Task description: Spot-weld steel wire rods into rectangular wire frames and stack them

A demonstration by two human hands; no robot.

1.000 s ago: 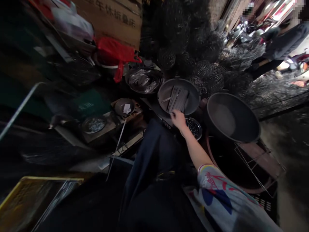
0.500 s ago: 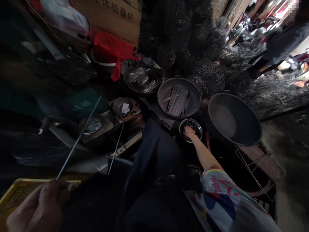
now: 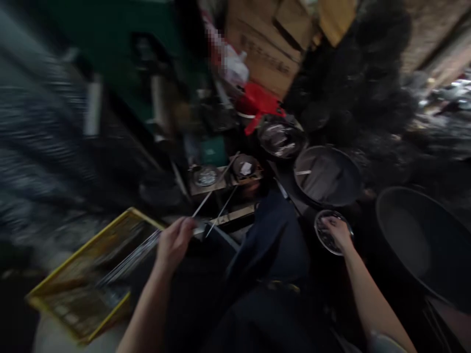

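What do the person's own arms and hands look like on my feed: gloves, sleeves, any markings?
No glove shows on the left hand or the right hand. The left forearm and right forearm are uncovered. A greyish sleeve edge shows low on the right. Blur hides any finer markings.

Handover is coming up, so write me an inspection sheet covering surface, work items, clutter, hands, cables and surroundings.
Surface: plank bearing a dish of small shiny pieces.
Work items: thin rod; small metal bowl, contents blurred; round pan of grey strips.
Clutter: red plastic bag by a cardboard box; yellow crate with metal rods.
Hands: left hand grips the thin rod; right hand reaches into the small metal bowl, grasp unclear.
Cables: nothing seen.
Surroundings: dim; blurred dark heaps beyond the round pan.
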